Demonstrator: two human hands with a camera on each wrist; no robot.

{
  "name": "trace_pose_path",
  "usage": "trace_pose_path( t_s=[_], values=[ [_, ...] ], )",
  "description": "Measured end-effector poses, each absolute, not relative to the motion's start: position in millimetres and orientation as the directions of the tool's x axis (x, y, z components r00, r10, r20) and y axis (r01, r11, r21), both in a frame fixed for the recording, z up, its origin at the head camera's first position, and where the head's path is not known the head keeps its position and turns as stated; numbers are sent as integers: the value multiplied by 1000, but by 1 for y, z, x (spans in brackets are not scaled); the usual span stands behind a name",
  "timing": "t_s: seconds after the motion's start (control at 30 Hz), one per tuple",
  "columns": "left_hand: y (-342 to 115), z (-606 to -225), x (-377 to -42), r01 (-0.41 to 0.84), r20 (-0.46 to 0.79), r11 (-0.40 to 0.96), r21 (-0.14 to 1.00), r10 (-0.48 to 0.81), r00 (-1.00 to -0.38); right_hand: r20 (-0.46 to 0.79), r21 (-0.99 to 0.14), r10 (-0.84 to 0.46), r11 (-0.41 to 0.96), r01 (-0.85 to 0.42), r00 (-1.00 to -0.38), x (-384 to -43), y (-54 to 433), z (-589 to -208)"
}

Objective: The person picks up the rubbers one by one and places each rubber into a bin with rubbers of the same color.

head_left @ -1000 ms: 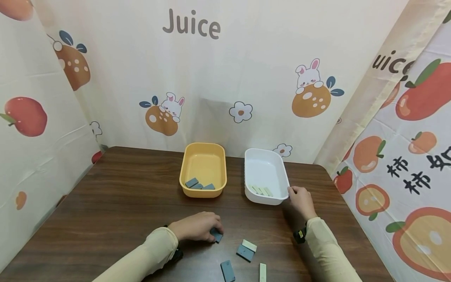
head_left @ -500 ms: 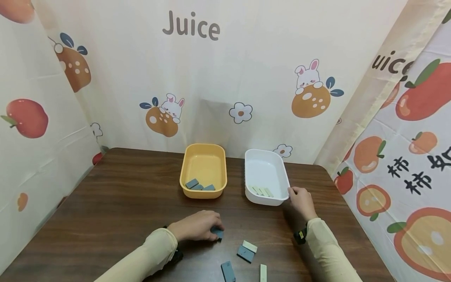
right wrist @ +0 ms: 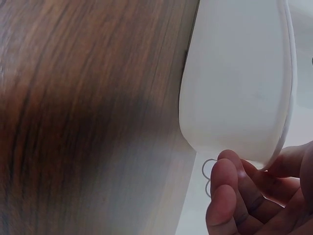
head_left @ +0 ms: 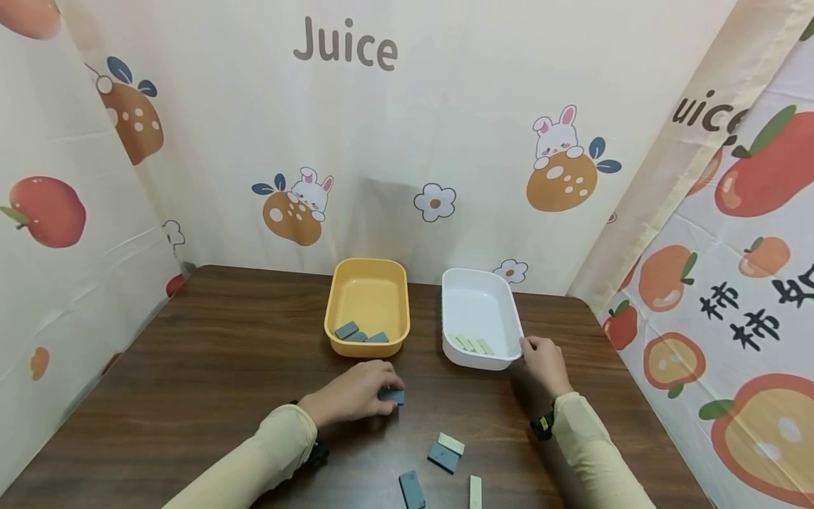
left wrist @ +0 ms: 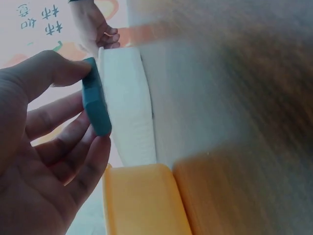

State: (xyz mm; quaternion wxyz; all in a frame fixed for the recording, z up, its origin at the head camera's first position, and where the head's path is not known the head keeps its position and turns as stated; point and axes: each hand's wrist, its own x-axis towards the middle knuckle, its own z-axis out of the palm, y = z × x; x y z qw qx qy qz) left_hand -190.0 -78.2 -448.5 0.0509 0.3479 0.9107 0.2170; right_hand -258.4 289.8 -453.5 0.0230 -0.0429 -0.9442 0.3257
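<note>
My left hand [head_left: 352, 393] pinches a small blue-grey rectangular block [left wrist: 96, 100] between thumb and fingertips, in front of the yellow bin [head_left: 367, 300]. In the left wrist view the block is held off the table. With thumb and fingers, my right hand [head_left: 545, 365] grips the near right corner of the white bin's rim; the right wrist view shows the white bin [right wrist: 237, 73] above those fingers. Several blue-grey blocks [head_left: 347, 330] lie at the near end inside the yellow bin. Inside the white bin, several pale green sticks [head_left: 473, 345] lie side by side.
On the wooden table [head_left: 242, 332], nearer the person, a pale green stick [head_left: 451, 443] touches a blue-grey block [head_left: 443, 457]. Another blue-grey block [head_left: 412, 490] and a pale green stick [head_left: 475, 493] lie closer in. A printed curtain [head_left: 394, 141] hangs behind the bins.
My left hand has moved forward toward the yellow bin, carrying the blue-grey block from its earlier spot on the table. The right hand stays on the white bin.
</note>
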Motion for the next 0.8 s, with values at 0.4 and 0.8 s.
trace_pose_path(
  t_s=[0.4,0.8],
  values=[
    [-81,-443,-194,577,235,679,454,533,-813,28,-620,97,783,59,-995,-259,290,-454],
    [-87,-441,-203,597,403,671,439,447,-799,33,-617,100,785,58,-994,-260,290,-457]
  ],
)
